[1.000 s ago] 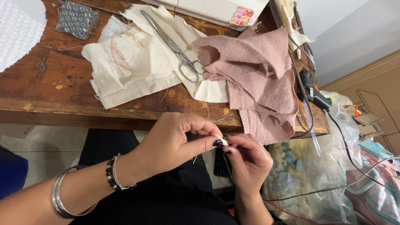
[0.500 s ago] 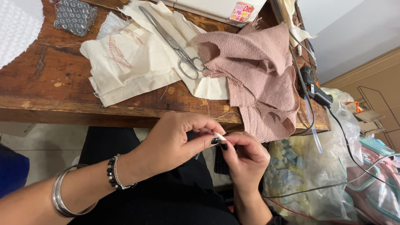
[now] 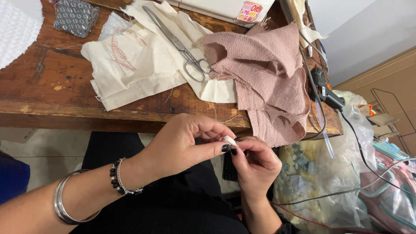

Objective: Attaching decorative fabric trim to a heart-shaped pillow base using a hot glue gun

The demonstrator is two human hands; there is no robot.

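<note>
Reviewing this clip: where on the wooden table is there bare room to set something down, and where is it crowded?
Bare wood shows on the table at its left front, between the white textured cloth, the grey sequinned patch and the cream fabric pieces. Rightward it is crowded: scissors on the cream fabric, pink burlap, then the glue gun at the edge.
</note>
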